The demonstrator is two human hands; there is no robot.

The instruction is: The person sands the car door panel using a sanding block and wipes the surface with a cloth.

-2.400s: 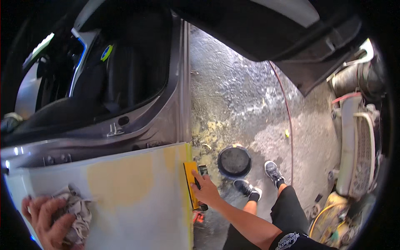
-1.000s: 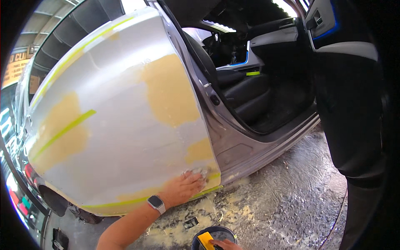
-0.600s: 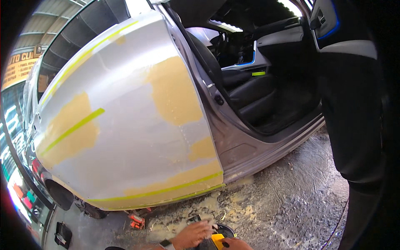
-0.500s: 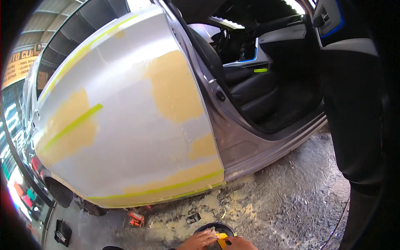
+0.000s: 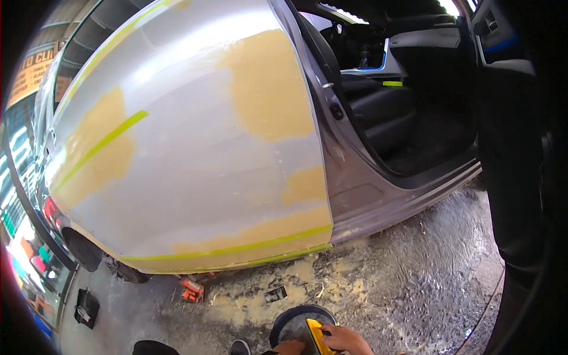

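At the lower edge my right hand grips a yellow sanding block, which it holds tilted over a round black bucket. My left hand is low at the bucket, beside the block; its fingers are hidden, so whether it holds anything does not show. Ahead stands a grey car door with tan filler patches and yellow-green tape strips. Both hands are apart from the door.
The front door hangs open at the right, showing a dark seat. On the wet, filler-spattered floor lie a red tool-like object and a small black piece. A black box sits at the left.
My view has tipped downward, showing more of the bucket. My left hand has moved down from the sanding block toward the bucket; the whitish thing by its fingers is out of sight.
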